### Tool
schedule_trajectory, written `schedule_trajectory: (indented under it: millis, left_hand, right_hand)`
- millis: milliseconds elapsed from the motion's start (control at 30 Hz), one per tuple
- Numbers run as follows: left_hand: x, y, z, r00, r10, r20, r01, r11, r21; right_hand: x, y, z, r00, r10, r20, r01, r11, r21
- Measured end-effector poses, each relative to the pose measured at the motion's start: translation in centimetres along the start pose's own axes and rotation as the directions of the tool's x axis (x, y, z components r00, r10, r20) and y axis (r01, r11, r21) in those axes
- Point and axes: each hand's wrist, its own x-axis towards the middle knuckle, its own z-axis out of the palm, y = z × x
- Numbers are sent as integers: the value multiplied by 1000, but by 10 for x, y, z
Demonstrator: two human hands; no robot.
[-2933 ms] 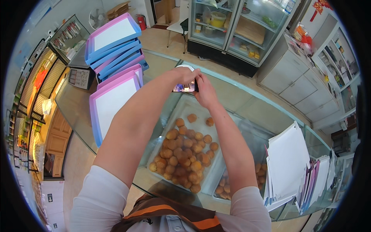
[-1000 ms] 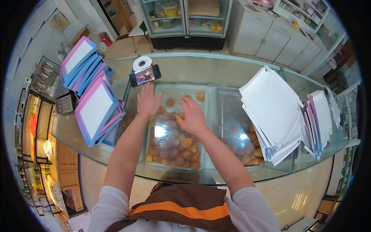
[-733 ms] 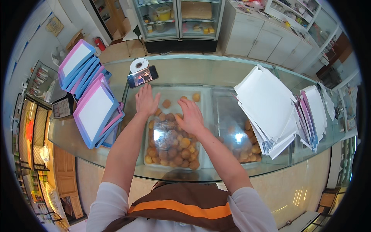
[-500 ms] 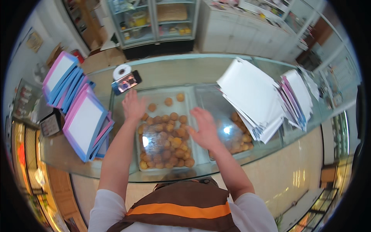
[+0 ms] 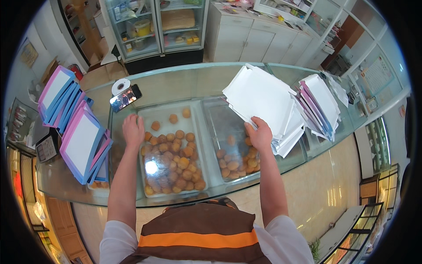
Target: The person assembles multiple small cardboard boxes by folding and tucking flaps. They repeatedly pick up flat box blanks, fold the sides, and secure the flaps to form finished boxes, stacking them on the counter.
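Observation:
My left hand (image 5: 133, 130) rests on the glass counter, fingers stretched out, with nothing in it. It lies left of a tray of round golden-brown pastry balls (image 5: 180, 163), seen through the glass. At the near left edge of a loose stack of white flat sheets (image 5: 259, 94) is my right hand (image 5: 260, 134). Its thumb and index finger are apart at the edge; the other fingers are partly hidden. Beneath my right forearm, a second tray of similar balls (image 5: 233, 165) shows under the glass.
Folded blue, pink and white boxes (image 5: 83, 143) are piled at the left. A phone (image 5: 126, 98) leans on a white roll (image 5: 120, 85). More folded boxes (image 5: 320, 105) stand at the right. Beyond the glass counter (image 5: 176, 79) are a glass-door fridge (image 5: 160, 31) and white cabinets (image 5: 255, 39).
My right hand has moved right, from above the pastry tray to the edge of the white stack. My left hand stays beside the phone. The whole view has shifted slightly.

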Motion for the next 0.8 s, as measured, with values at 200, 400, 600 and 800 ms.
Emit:
schedule_trajectory:
  millis: [200,400,600,800]
  left_hand:
    - [-54,25,-21,997,-44,-58,43,999,-16]
    - [-94,44,-38,996,-69,-57,65,995,-77]
    - [-112,53,-47,995,-79,-55,74,993,-89]
    - [-125,61,-54,996,-84,-36,79,991,-112]
  right_hand:
    - [26,-12,-12,987,39,153,-27,996,-83]
    - [38,-19,-8,986,34,163,-1,981,-195]
    - [55,-12,-8,973,-184,-140,82,841,-535]
    - [82,-22,-90,645,-541,-540,166,789,-592]
